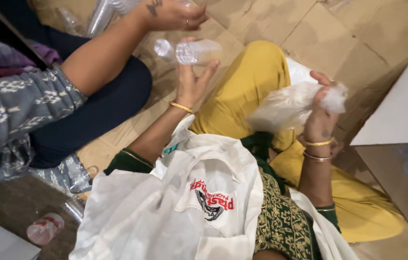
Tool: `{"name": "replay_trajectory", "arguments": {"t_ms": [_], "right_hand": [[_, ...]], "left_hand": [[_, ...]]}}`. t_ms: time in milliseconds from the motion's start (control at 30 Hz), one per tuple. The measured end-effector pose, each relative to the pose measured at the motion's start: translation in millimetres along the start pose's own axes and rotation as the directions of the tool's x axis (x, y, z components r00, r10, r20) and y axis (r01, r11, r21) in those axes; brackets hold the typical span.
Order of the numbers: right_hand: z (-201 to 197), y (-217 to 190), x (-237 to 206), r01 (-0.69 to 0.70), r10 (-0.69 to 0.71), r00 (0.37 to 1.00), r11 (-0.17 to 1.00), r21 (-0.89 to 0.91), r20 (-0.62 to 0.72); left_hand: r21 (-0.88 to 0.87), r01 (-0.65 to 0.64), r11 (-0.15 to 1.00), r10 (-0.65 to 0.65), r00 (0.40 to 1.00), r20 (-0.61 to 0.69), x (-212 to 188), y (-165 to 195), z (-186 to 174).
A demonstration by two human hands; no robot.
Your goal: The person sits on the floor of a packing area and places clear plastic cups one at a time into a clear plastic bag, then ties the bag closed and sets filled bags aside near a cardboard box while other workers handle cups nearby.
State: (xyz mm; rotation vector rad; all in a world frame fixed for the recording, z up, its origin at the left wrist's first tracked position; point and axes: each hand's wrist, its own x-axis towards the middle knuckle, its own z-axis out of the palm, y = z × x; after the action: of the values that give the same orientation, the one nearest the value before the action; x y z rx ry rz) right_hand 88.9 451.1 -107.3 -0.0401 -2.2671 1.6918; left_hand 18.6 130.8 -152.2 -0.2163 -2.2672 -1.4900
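Observation:
My left hand (192, 79) is raised above my lap, fingers curled under a stack of clear plastic cups (195, 51) lying sideways in it. My right hand (320, 113) is shut on a crumpled clear plastic bag (285, 108) that hangs to its left over my yellow trousers. Another person's hand (172, 14) hovers just above the cup stack, fingers near its top; their forearm runs in from the left.
The other person sits at left in a grey patterned top and dark trousers. Flattened cardboard (310, 33) covers the floor. A white box (401, 125) stands at right. A small bottle (45, 228) lies at lower left. More clear cups (103, 14) lie at the top.

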Motion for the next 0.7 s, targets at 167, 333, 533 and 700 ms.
{"name": "replay_trajectory", "arguments": {"t_ms": [167,333,533,700], "right_hand": [[8.9,-13.3,1.1,-0.188,0.176,0.982,0.924,0.333,0.067],[3.9,-8.4,-6.7,-0.184,0.141,0.982,0.879,0.44,0.13],[-11.2,26.3,-14.3,-0.169,0.177,0.984,0.878,0.447,0.026],[-14.5,29.5,-17.8,-0.18,0.207,0.976,0.942,0.282,-0.068]], "left_hand": [[-0.184,0.162,0.97,-0.173,0.984,-0.049,-7.3,-5.0,10.6],[-0.134,0.167,0.977,-0.171,0.985,-0.019,-9.8,-25.9,24.7],[-0.043,0.096,0.994,-0.105,0.927,-0.36,37.6,-58.0,35.3],[0.083,0.25,0.965,-0.186,0.87,-0.457,84.2,-104.5,49.3]]}}
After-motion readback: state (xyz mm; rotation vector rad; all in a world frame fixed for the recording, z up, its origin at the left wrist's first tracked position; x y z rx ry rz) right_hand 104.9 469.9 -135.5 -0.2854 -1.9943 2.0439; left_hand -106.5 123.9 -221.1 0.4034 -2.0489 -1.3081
